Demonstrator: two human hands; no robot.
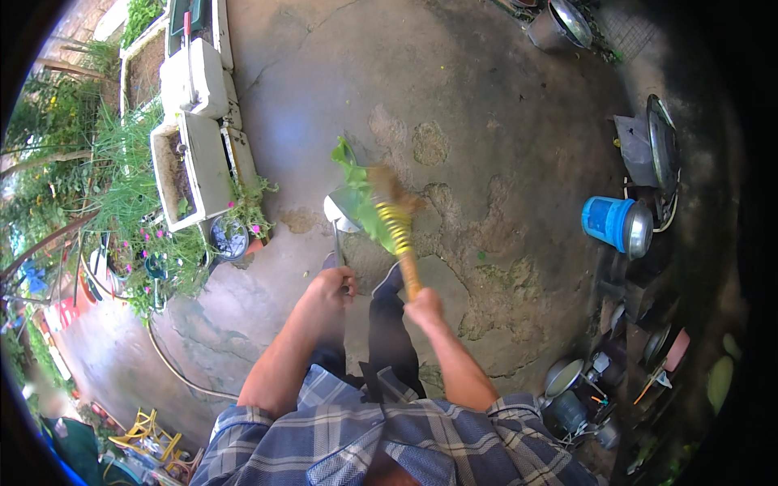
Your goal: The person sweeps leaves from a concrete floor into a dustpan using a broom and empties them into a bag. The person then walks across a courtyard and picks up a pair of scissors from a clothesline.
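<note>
My left hand (334, 283) is closed around the thin grey handle of a white, rounded pan that looks like a dustpan (341, 212). A large green leaf (377, 225) lies over or against the pan's right side; whether it rests in it I cannot tell. In my right hand (424, 307) is the wooden handle of a short hand broom (411, 274), bound with yellow bands. Its brown bristles, smeared by motion, are beside the leaf. Below the pan and broom, my dark shoes stand on the concrete.
Worn, patchy concrete floor (316, 105) spreads around me. White planter boxes (209, 166) and pink-flowered plants (251, 212) line the left, with a hose (174, 366) nearby. At the right are a blue bucket (604, 224), pots and pans (565, 377). A metal pot (553, 31) stands at the far right.
</note>
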